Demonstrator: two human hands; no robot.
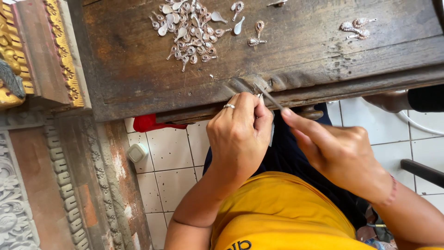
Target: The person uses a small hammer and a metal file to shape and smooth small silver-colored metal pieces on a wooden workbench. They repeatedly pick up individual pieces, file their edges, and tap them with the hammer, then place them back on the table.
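Left hand (239, 134) pinches a small silver piece (260, 96) at the near edge of the wooden bench (296, 41). Right hand (340, 155), fingers pressed together, holds a thin metal tool (269, 97) against it. A pile of silver ornaments (189, 30) lies well apart at the far edge; tiled floor (169, 162) is open below.

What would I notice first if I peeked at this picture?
Probably the two hands in the middle: the left hand, wearing a ring, pinches something small at the edge of the dark wooden workbench, while the right hand works a thin metal tool against it. Next, the shiny heap of little silver ornaments at the top of the bench.
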